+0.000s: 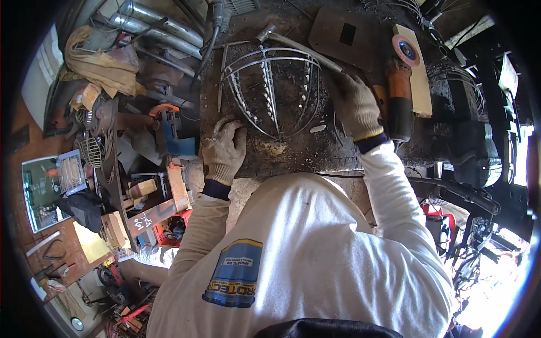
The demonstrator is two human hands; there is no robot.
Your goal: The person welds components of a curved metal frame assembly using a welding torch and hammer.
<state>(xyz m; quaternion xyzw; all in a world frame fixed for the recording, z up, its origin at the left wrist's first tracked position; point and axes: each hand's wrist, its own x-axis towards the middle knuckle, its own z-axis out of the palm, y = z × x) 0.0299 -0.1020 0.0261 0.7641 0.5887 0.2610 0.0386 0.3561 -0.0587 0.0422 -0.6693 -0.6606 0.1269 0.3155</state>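
Cluttered, scorched desk (293,152): left hand (224,149) pressing flat on the wire cage (273,93), right hand (355,104) gripping a hammer (298,48); a glancing blow could spring the cage loose.

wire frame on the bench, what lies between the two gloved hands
In the head view, the wire frame's curved rods lie between the left hand and the right hand, on the dark bench.

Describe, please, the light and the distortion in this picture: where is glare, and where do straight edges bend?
In the head view, daylight burns out the lower right corner; the dark workbench under the wire frame and both gloved hands, left hand and right hand, is evenly lit and sharp. The fisheye bends the pipes near the black rim.
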